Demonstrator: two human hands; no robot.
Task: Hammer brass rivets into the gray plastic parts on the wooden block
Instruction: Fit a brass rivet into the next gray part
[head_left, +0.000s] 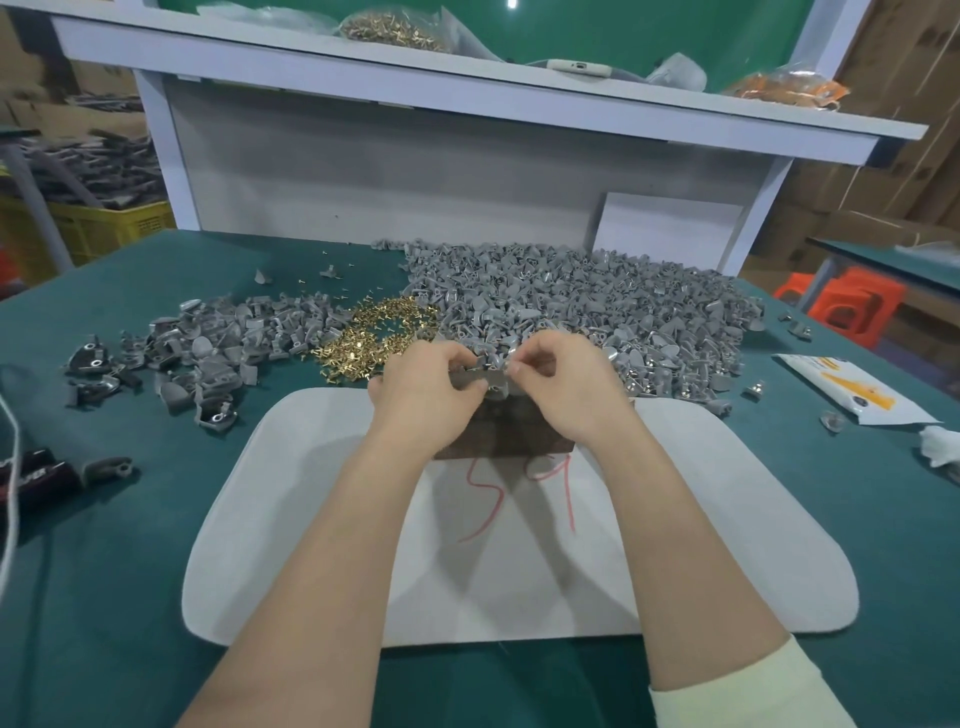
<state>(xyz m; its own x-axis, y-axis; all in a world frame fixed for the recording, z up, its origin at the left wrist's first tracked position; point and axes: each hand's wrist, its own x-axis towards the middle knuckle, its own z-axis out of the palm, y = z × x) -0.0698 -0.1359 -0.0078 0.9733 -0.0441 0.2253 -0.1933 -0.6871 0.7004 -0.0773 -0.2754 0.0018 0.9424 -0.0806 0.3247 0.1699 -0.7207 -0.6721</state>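
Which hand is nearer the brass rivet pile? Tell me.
Left. The left hand sits just beside the lower right edge of the brass rivet pile, almost touching it. The right hand is farther to the right, beyond the left hand, over the wooden block.

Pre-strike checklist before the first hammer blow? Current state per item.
1. Wooden block on the white pad: ok.
2. Gray part over block, both hands on it: ok.
3. Rivet seated in part: cannot tell, fingers hide it.
4. Brass rivets in reach, beside left hand: ok.
5. Hammer in hand: not ok; right hand pinches the part.
6. Fingers clear of strike zone: not ok.
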